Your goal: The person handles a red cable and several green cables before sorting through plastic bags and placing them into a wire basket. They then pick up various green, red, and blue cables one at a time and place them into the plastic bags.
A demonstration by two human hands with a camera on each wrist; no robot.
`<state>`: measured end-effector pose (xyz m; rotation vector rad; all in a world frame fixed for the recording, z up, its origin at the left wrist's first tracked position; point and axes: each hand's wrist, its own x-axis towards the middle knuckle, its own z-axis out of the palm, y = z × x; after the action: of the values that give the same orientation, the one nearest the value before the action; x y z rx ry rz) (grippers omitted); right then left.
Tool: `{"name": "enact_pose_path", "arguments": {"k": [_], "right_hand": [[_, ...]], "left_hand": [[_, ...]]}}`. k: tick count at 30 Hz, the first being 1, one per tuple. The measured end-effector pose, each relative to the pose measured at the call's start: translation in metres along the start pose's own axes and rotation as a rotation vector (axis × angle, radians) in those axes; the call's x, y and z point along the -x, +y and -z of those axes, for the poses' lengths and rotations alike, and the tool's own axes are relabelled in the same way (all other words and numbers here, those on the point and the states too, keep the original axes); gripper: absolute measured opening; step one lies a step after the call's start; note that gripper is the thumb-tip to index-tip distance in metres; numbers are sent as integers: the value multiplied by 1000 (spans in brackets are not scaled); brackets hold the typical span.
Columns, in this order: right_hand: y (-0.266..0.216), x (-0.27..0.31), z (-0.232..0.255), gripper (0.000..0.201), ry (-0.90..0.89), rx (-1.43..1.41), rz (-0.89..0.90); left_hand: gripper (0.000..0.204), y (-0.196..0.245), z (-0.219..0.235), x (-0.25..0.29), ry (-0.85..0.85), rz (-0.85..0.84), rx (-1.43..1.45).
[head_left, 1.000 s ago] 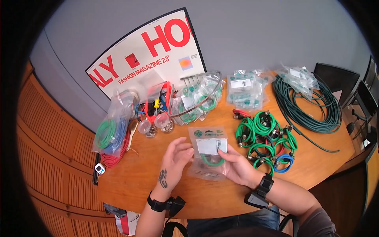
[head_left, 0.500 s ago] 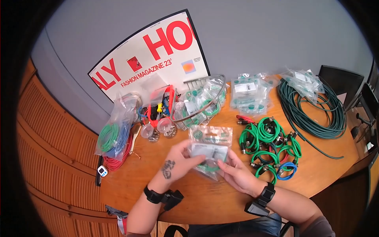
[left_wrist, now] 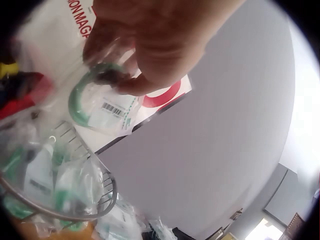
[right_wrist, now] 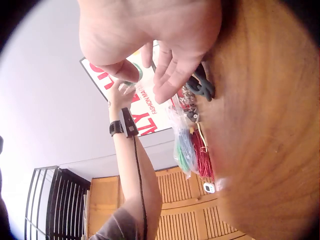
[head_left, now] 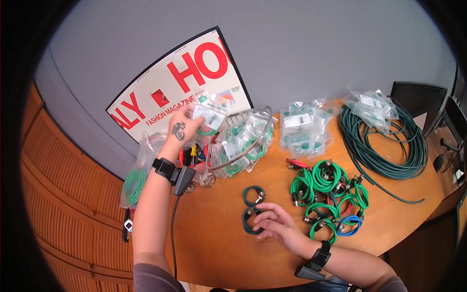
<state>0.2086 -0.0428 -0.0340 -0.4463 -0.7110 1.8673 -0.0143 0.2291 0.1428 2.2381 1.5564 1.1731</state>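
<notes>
My left hand pinches a clear labelled bag holding a coiled green cable, raised above the left side of a wire basket of similar bags. In the left wrist view the thumb and fingers grip the bag near the green coil. My right hand holds nothing; its fingers are loosely bent beside two small dark coiled cables, one at the fingertips and another just beyond. Whether the fingertips touch the nearer coil I cannot tell.
Right of the hands lies a pile of green, red and blue coiled cables. Behind it are stacked clear bags and a large dark cable coil. A poster stands behind the basket; bagged cables lie at left.
My left hand has carried the bag up and left to above the basket. The right hand has let go of it, and two dark coils now show on the table where the bag was.
</notes>
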Motion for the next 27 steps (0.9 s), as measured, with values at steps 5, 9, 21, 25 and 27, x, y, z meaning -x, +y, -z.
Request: {"name": "enact_pose_path", "arguments": {"k": [5, 9, 21, 25, 27], "right_hand": [[0, 0, 0, 46, 5, 106, -18], [-2, 1, -2, 47, 4, 139, -19], [1, 1, 0, 46, -20, 143, -21], [0, 1, 0, 46, -24, 132, -26], [-1, 2, -2, 46, -19, 147, -21]], "left_hand": [[44, -1, -36, -17, -188, 12, -86], [40, 5, -70, -23, -86, -196, -197], [34, -9, -128, -18, -579, -499, -314], [35, -7, -130, -16, -695, -430, -318], [36, 6, -121, -18, -737, -406, -367]]}}
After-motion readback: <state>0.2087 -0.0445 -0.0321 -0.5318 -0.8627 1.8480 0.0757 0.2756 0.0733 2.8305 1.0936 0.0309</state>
